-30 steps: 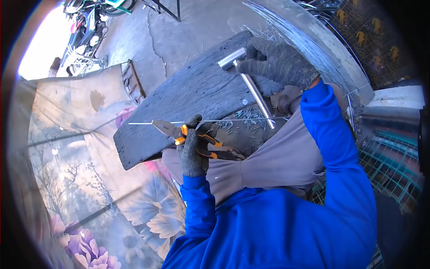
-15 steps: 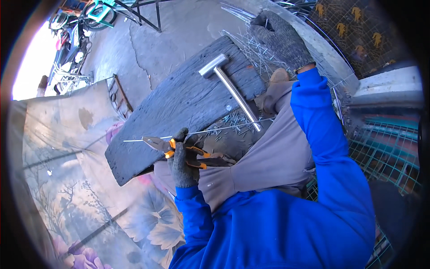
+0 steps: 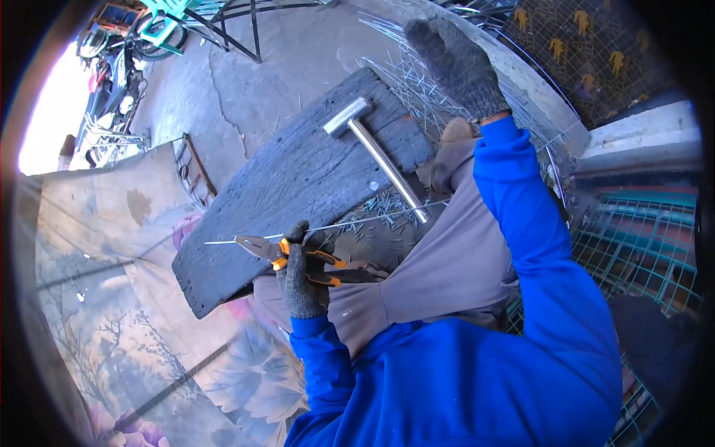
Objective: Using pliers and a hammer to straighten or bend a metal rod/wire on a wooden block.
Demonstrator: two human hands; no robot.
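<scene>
My left hand (image 3: 302, 279), in a dark grey knitted glove, is closed around pliers (image 3: 257, 247) with orange and black handles. Their jaws point left over the lower end of a dark, weathered wooden plank (image 3: 298, 171). A thin, straight metal wire (image 3: 357, 221) passes by the jaws and my left fingers, running right toward my leg. My right hand (image 3: 454, 67), gloved alike, is raised at the upper right above a heap of loose wires (image 3: 410, 82). Its fingers look stretched out, and I see nothing in them. An all-metal hammer (image 3: 380, 156) lies across the plank.
Short cut wire pieces (image 3: 387, 212) are scattered between plank and legs. A floral sheet (image 3: 149, 298) covers the ground at left. Green wire mesh (image 3: 633, 238) stands at right. A black metal frame (image 3: 231, 30) and motorbikes (image 3: 112, 89) are at the back left.
My right hand has shifted slightly up and left, its fingers straighter than before. My left hand keeps the pliers and wire almost where they were. The view has tilted a little.
</scene>
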